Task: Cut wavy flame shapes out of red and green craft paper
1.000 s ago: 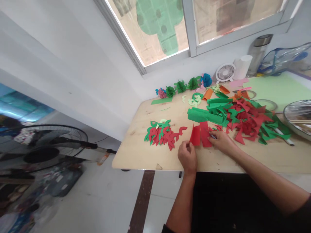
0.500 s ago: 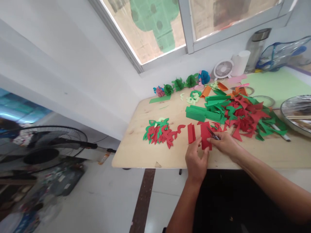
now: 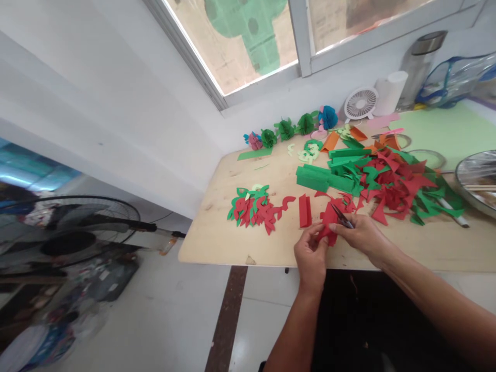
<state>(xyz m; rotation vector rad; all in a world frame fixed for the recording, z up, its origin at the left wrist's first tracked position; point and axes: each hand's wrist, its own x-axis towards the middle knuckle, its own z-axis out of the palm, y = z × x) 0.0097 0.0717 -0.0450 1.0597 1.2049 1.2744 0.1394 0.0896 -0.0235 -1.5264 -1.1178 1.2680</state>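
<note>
Pale wood for the tabletop point(image 3: 211, 227), under the heap of red and green scraps point(image 3: 399, 188). Just left of the heap, touching it, folded green strips point(image 3: 315, 178); far left of it, well apart, a pile of red and green cut shapes point(image 3: 253, 209). On the heap's near side, toward its left, the right hand point(image 3: 364, 236), fingers closed in a grip; farther left from the heap, the left hand point(image 3: 311, 253), thumb and fingers pinched together. Just left of the heap, clamped in the left hand, red paper point(image 3: 330, 216); farther left of the heap, a folded red strip point(image 3: 305, 211). Last, scissors point(image 3: 341, 215), gripped in the right hand near the heap, blades over the red paper (biting or merely above, hard to tell). Seemingly a cutting step: best to pinch firmly, turn the paper rather than the blades, cut in short bites, and guard the left fingertips.
</note>
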